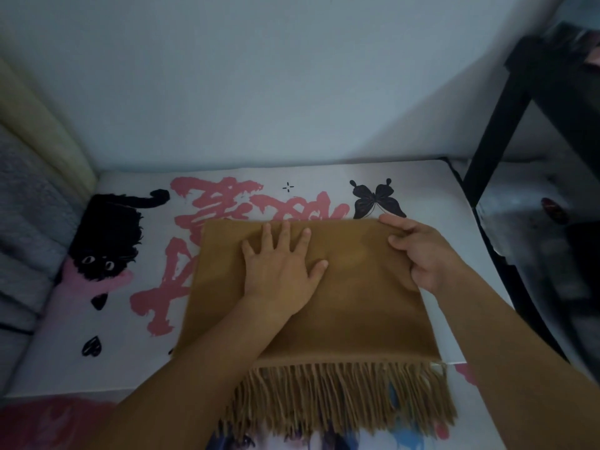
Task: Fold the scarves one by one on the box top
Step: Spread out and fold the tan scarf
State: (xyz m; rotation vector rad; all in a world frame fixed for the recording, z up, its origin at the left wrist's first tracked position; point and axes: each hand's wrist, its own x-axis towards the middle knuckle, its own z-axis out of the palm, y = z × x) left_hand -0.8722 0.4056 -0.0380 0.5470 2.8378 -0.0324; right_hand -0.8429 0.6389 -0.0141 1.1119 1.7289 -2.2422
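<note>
1. On the white printed box top (422, 196) lies one camel-brown woollen scarf (350, 303), folded into a rough rectangle, its far edge toward the wall and its near edge at the front rim of the box.
2. One row of brown fringe (341, 401) hangs from the scarf's near edge, over the front of the box.
3. Two bare hands are on the scarf. The left hand (282, 271) lies flat with fingers spread, palm pressing the cloth near its middle.
4. The right hand (418, 251) holds the scarf's far right corner, thumb on top and fingers curled round the edge, pinching the fabric.
5. Both forearms reach in from the bottom; the left one covers part of the scarf's near left edge.
6. The box top's print shows one black cat (107, 235), one black butterfly (376, 199), two small black hearts (92, 347) and large pink brush characters (227, 203), which the scarf partly covers.
7. Left of the box is grey padded fabric (29, 222); a pale wall (259, 76) stands behind.
8. To the right stands one black frame (500, 118), blurred.
</note>
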